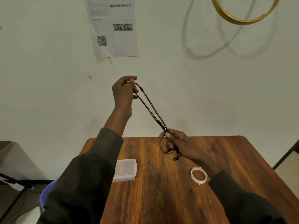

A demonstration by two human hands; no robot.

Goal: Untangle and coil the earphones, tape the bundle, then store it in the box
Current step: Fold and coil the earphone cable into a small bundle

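A wooden table (161,191) stands against a pale wall; above its far edge, the left hand (123,94) pinches black earphones (152,110) high, the right hand (176,143) grips them lower; the clear box (125,169) and tape roll (199,175) lie on the table.

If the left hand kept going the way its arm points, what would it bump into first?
Probably the wall. The left hand is raised beyond the table's far edge, pinching the earphones, with nothing visible between it and the wall. Depth is hard to judge.
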